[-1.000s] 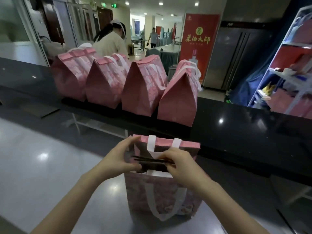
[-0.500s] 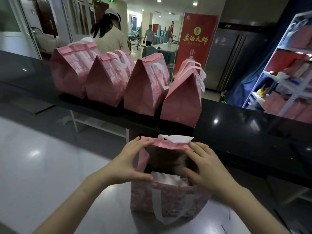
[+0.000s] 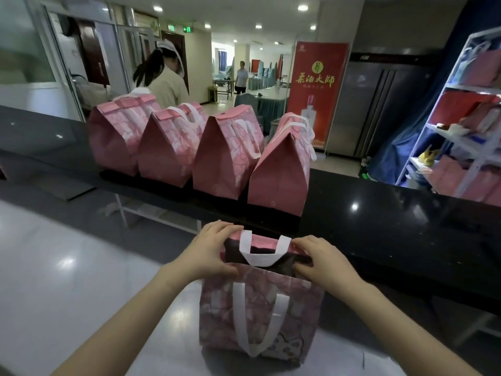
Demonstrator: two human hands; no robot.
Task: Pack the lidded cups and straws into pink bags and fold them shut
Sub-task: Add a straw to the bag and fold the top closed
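A pink patterned bag with white handles stands on the pale counter in front of me. My left hand pinches the left end of its top edge, thumb on the near side and fingers over the far side. My right hand pinches the right end the same way. The mouth is pressed nearly flat, with one white handle loop lying across the dark gap. Whatever is inside the bag is hidden; no cup or straw shows.
Several folded pink bags stand in a row on the raised black ledge just behind. A person in a white cap stands beyond them. A shelf with more pink and red bags is at the right.
The dark straws held over the open bag are gone from sight. Both hands moved to the bag's top corners and squeezed the wide-open mouth together.
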